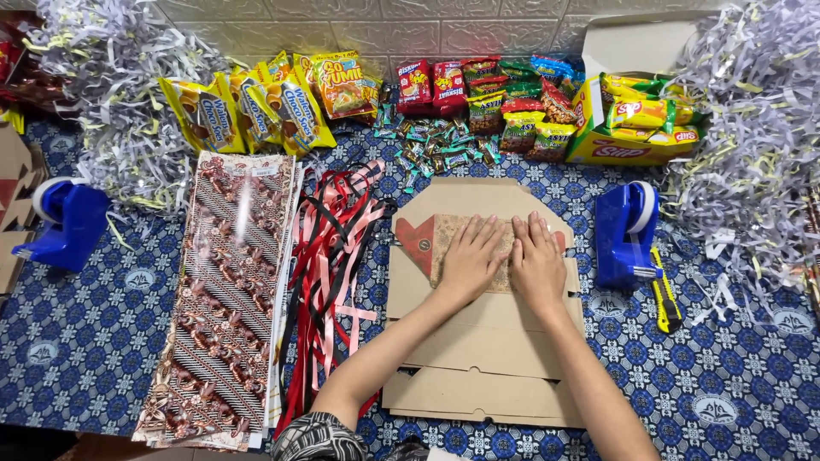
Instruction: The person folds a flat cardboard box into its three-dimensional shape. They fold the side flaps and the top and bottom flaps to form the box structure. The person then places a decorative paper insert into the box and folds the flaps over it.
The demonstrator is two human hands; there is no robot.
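Cardboard: flat brown box blank (478, 358), matte and stiff, lies under my wrists.
Hands: left hand (470, 256) and right hand (538, 263), fingers spread, hold nothing and press a patterned paper (444, 239).
Doing it well: I judge even, flat pressure best.
Left of hands: glossy ribbons (329, 256).

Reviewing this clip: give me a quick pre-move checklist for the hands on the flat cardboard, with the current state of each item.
1. Left hand flat on the patterned paper piece: ok.
2. Right hand beside it, palm down: ok.
3. Flat brown cardboard box blank lying flat on the blue patterned tablecloth: ok.
4. Blue tape dispenser beside the right hand: ok.
5. Yellow utility knife blade retracted: cannot tell.
6. Red, pink and black ribbons apart from the cardboard: not ok, they touch its left edge.
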